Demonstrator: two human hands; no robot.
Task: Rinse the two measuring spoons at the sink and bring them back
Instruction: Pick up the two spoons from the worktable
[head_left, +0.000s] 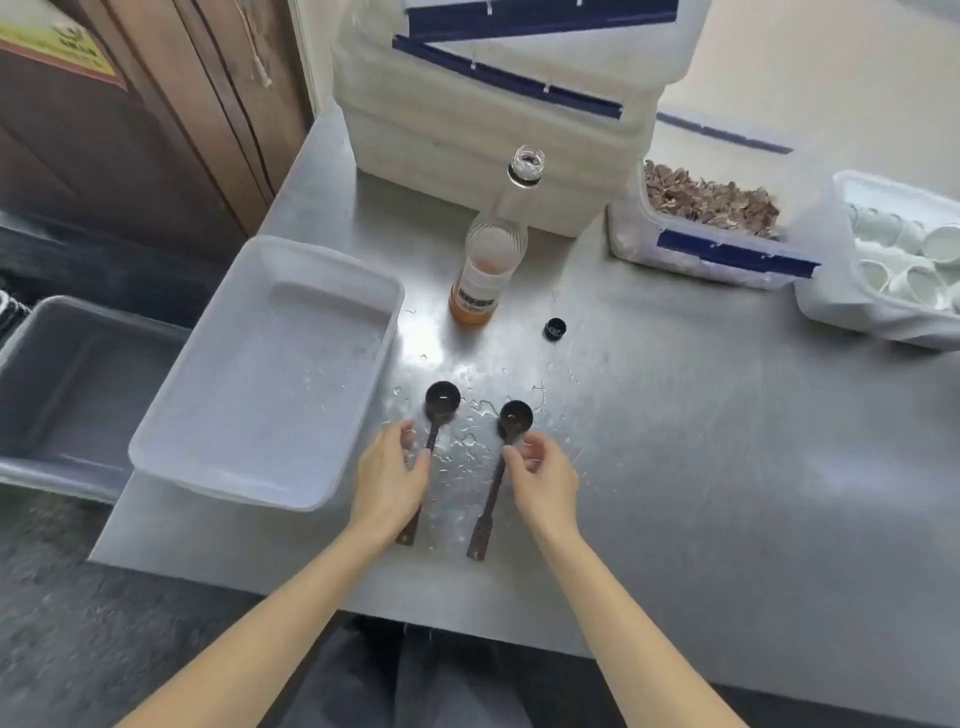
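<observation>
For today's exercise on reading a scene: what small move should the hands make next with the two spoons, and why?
Probably pinch both handles and lift. The left hand and right hand rest on the left spoon and right spoon, which lie on the wet steel table.

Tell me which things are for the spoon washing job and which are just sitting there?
For the job: left spoon, right spoon, left hand, right hand.

Just sitting there: bottle, bottle cap, clear tray, grey bin, box of cups.

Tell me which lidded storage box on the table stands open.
The clear plastic box with the blue clip, right of the bottle: brown flakes show uncovered. The stacked white boxes behind are shut.
</observation>
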